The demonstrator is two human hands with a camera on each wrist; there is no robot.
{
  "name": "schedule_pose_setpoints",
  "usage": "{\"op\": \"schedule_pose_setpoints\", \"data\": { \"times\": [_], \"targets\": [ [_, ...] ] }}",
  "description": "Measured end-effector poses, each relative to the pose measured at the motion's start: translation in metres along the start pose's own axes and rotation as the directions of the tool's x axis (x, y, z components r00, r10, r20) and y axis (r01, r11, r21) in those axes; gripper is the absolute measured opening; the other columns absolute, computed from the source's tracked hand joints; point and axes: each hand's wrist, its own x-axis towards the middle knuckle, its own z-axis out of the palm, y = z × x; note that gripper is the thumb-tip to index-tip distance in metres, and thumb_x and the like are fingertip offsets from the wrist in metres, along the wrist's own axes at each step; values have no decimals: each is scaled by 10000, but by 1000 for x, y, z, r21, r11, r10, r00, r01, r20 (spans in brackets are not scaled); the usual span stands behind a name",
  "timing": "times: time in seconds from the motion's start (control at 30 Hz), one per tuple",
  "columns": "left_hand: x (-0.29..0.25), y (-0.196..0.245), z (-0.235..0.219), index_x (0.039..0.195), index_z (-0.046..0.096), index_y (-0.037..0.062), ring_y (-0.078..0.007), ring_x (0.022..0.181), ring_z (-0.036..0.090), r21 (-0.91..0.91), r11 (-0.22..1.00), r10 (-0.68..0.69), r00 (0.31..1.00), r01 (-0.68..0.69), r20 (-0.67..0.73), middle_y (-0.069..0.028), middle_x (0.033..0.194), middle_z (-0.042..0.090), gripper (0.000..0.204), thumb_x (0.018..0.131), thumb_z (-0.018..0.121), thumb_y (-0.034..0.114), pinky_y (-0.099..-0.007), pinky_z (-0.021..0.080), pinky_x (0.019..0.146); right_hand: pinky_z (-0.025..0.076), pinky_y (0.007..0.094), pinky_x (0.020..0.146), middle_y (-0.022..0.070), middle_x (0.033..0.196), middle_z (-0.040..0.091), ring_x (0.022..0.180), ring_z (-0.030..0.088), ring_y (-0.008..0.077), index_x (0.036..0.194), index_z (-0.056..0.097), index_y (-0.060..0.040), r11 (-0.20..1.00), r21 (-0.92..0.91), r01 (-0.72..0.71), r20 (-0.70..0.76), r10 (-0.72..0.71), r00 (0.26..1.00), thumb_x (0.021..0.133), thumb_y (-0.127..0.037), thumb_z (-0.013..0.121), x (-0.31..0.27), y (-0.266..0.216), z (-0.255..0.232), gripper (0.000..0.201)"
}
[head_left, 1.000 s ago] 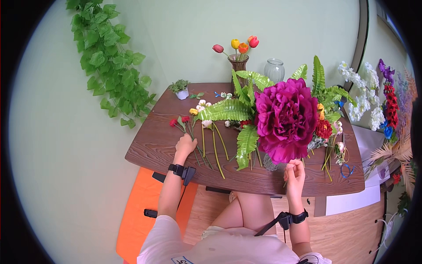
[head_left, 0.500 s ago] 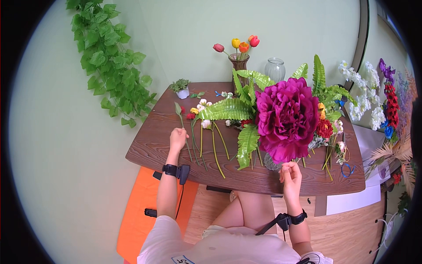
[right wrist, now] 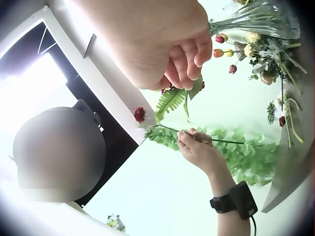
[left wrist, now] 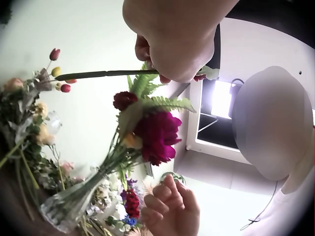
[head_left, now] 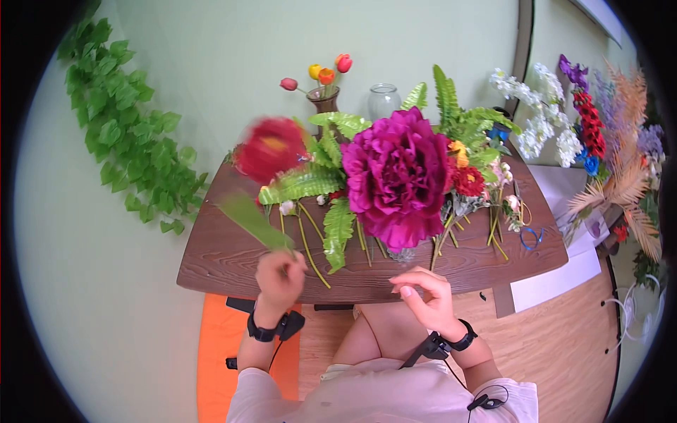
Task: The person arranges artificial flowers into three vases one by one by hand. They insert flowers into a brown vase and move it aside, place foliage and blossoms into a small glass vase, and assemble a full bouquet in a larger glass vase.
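Above the table (head_left: 224, 262), toward its left front corner: red flower (head_left: 268, 150), pinched by the stem in the left hand (head_left: 281, 279). Long axis near upright, bloom uppermost. Along the front edge: free gap to the right hand (head_left: 427, 297), loosely bent, holding nothing.

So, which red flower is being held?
The blurred red flower, its stem in the left hand; the red blooms right of the purple peony are not held.
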Motion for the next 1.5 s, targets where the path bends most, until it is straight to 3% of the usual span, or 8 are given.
{"op": "schedule_pose_setpoints", "data": {
  "times": [0.17,0.4,0.63,0.7,0.8,0.83,1.27,1.5],
  "targets": [
    [9,44,32,640,561,104,-213,516,535,79,975,134,832,-208,539,-44,615,552,131,701,664,155,-305,428,466,450,233,639,97,903,605,681,539,106,1058,602,2,983,-2,185,5,-185,983,788,20,540,-6,-25,-8,278],
    [10,48,97,791,560,79,-200,507,535,-231,930,356,852,-285,384,-37,665,573,156,722,688,135,-282,406,446,500,254,658,158,1015,550,808,602,180,1051,551,52,974,210,80,-136,-52,989,881,-22,485,-26,-19,-28,197],
    [23,3,122,946,578,78,-260,699,611,82,974,-223,819,213,529,-61,799,612,228,763,638,201,-344,480,594,492,243,598,133,863,613,671,596,139,911,554,27,980,167,112,-627,18,779,905,-115,507,-6,-12,-68,150],
    [20,-27,133,1014,581,77,-299,881,590,192,979,5,941,-74,339,-88,938,618,283,771,616,219,-397,458,775,486,244,586,124,848,608,666,596,138,909,533,14,964,109,242,-737,-85,671,913,-147,502,5,-9,-79,164],
    [25,-61,145,1044,537,42,-251,917,559,141,947,216,894,-290,394,-102,939,599,356,772,674,227,-378,415,826,479,242,581,117,845,606,664,598,142,908,521,6,952,44,303,-781,-157,605,917,-168,499,25,-10,-88,176],
    [22,-67,144,1150,496,50,-256,1044,510,139,990,-108,835,39,540,-106,1063,572,494,770,671,312,-376,368,926,476,238,582,120,859,606,669,604,144,928,521,8,946,28,324,-771,-186,610,920,-171,493,29,-11,-90,181],
    [49,-72,158,1276,394,69,-273,1185,398,458,854,52,916,-247,397,-106,1258,455,682,762,647,439,-385,311,988,481,222,609,110,860,610,704,617,140,957,528,17,943,-14,332,-630,-266,730,916,-108,484,61,-15,-87,139],
    [52,-60,160,1220,448,65,-229,1045,482,339,938,-218,872,64,438,-76,1116,543,615,743,689,371,-339,370,915,482,211,604,77,823,620,692,607,99,930,554,23,968,2,251,-559,-207,803,914,-110,491,76,-8,-80,148]
  ]
}}
